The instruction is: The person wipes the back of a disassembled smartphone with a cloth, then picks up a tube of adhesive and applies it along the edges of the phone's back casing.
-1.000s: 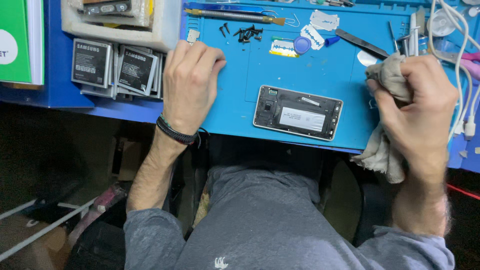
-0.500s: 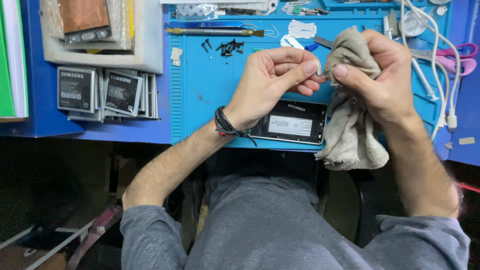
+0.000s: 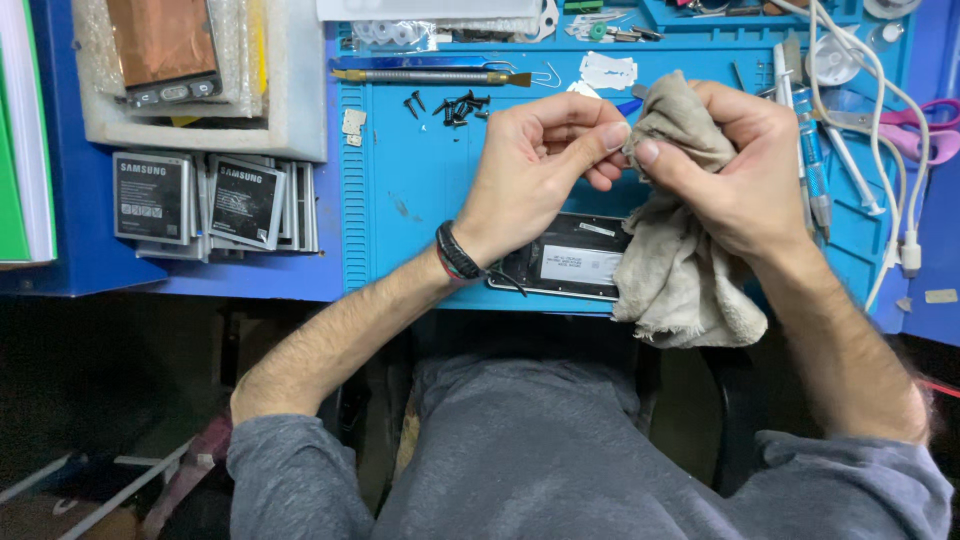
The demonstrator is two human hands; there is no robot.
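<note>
**Both hands meet over the cloth above the opened phone**

Nearest to me I see grey sleeves and two bare forearms reaching up onto the blue work mat point(image 3: 420, 200). On the near edge of that mat lies the opened phone point(image 3: 570, 262), back side up, its right end covered by the hanging tail of a grey cloth point(image 3: 680, 270).

My right hand point(image 3: 735, 170) is closed around the upper part of the cloth, bunching it, with the thumb pressed forward toward the other hand. My left hand point(image 3: 540, 160), a dark band at its wrist, is curled with thumb and forefinger pinched together right at the cloth's edge; whether there is a small part between those fingertips I cannot tell. The two hands touch or nearly touch, just above the phone.

Beyond the left hand sits a scatter of small black screws point(image 3: 455, 105), and past them a long metal tool point(image 3: 430, 76) lying crosswise. To the right, white cables point(image 3: 880, 130) trail across the mat. Off to the left, on the dark blue surface, there is a row of phone batteries point(image 3: 210, 205), and behind them a white foam tray point(image 3: 290, 110).
</note>
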